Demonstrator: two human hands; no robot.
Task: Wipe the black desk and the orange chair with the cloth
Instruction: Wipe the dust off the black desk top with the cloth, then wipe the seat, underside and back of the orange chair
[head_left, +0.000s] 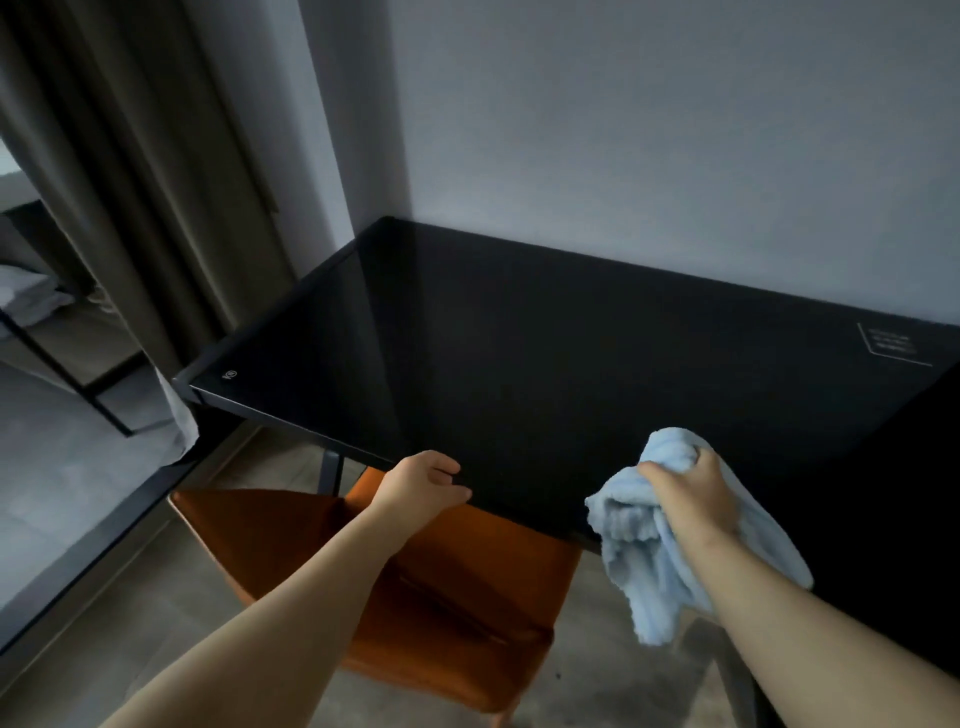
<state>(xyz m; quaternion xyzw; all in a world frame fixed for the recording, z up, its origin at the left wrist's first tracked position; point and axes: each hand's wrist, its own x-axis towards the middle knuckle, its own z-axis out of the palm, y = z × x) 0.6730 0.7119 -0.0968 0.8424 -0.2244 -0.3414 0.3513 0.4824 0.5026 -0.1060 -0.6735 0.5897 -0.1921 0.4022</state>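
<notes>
Orange catches the eye first: the chair (457, 587) stands on the floor (597, 675) at the near edge of the desk (571, 364), its far part tucked under the desk. Both of the person's bare forearms (291, 613) reach across it toward the desk.

The left hand (423, 480) is at the desk's near edge, fingers loosely bent and holding nothing. Whether it actually touches the edge I cannot tell. The right hand (691, 493) is further right along the same edge, its fingers curled tight round a bunched pale blue cloth (644, 561). The top of the bunch sits over the desk's surface, though I cannot tell if it touches. The rest hangs down off the near edge.

The desk's top is black and glossy. It has a small pale logo (229, 374) by its near left corner and a white printed outline (891, 345) by its far right corner. The desk's far edge meets a plain pale wall (675, 130). Beyond the desk's left end hangs a brown-grey curtain (171, 182).
</notes>
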